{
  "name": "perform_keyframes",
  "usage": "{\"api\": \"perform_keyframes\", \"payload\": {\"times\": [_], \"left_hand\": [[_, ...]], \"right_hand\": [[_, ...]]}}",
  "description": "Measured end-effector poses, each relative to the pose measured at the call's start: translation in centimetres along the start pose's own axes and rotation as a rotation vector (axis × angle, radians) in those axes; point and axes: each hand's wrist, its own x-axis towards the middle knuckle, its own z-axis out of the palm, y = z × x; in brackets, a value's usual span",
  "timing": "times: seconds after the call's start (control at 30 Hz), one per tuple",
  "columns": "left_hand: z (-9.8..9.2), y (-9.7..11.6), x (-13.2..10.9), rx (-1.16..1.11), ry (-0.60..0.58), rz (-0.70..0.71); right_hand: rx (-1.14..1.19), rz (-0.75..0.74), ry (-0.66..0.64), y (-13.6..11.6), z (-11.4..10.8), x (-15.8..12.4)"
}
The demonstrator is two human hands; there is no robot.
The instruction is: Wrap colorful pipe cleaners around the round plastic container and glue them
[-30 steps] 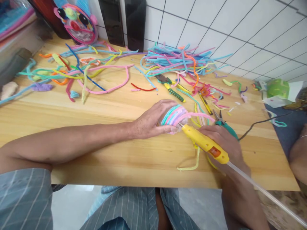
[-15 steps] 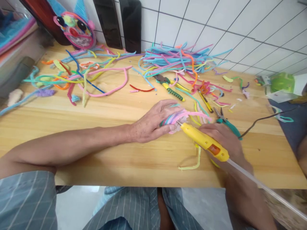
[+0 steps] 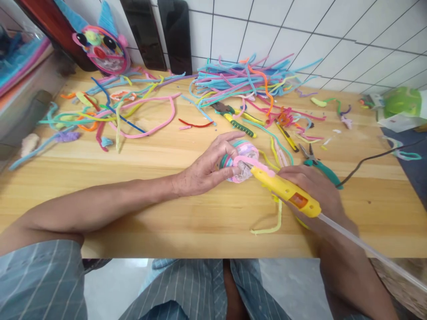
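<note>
My left hand (image 3: 207, 166) is curled around a small round piece wrapped in pastel pipe cleaners (image 3: 243, 156), holding it on the wooden table (image 3: 140, 195). A pink pipe cleaner (image 3: 254, 162) lies across its top. My right hand (image 3: 313, 191) grips a yellow glue gun (image 3: 287, 192), whose metal tip touches the wrapped piece from the right. A clear glue stick (image 3: 373, 255) sticks out of the gun's back towards the lower right.
Loose pipe cleaners lie in a heap (image 3: 240, 82) at the back and scattered at the left (image 3: 110, 111). Yellow-handled pliers (image 3: 233, 119), green-handled pliers (image 3: 318, 163) and a pipe-cleaner clown face (image 3: 100, 49) lie around. A black cord (image 3: 373, 158) runs to the right.
The pink strand that trailed to the right now lies looped over the wrapped piece. The glue gun tip has moved slightly up against it. My left hand has turned the piece a little.
</note>
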Motion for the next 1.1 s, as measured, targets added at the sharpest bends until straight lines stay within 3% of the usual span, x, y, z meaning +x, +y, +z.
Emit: {"api": "perform_keyframes", "payload": {"times": [0.2, 1.1], "left_hand": [[0.02, -0.67, 0.01, -0.044, -0.004, 0.021], [0.56, -1.02, 0.02, -0.047, 0.026, 0.018]], "right_hand": [[0.024, 0.012, -0.043, 0.12, 0.01, -0.20], [0.018, 0.083, 0.028, -0.73, -0.12, 0.54]]}}
